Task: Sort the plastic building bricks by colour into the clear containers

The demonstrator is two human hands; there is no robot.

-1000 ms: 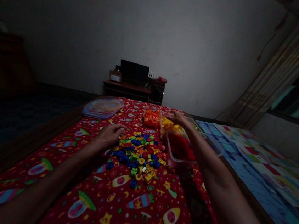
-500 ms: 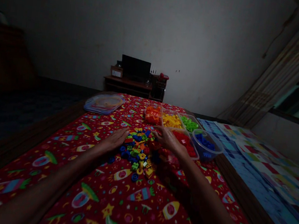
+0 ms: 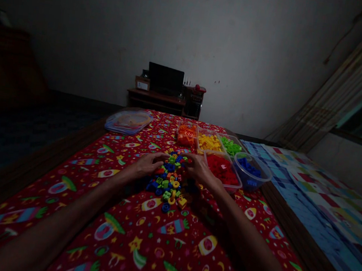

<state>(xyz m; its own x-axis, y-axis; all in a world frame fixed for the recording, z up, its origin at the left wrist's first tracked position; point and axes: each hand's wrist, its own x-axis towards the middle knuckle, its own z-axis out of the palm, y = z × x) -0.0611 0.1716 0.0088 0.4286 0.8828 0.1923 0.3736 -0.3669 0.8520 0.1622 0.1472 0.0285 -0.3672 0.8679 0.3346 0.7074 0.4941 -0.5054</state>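
A heap of small plastic blocks in mixed colours (image 3: 169,181) lies on a red cloth with rocket prints (image 3: 144,235). My left hand (image 3: 148,164) rests at the heap's left edge, fingers curled over the blocks. On the heap's right edge sits my right hand (image 3: 199,168), its fingers also bent onto the pieces. Whether either hand grips a block is too dark to see. Behind stand clear tubs of orange blocks (image 3: 186,134), yellow blocks (image 3: 209,143), green blocks (image 3: 230,147), red blocks (image 3: 222,169) and blue blocks (image 3: 249,168).
Stacked clear lids (image 3: 128,120) lie at the far left of the cloth. A patterned blue mat (image 3: 316,201) runs along the right. A low desk with a dark screen (image 3: 165,78) stands against the far wall. A curtain hangs at the right.
My right hand came back from the yellow tub to the heap's right side. My left hand slid in closer, so both hands now cup the heap.
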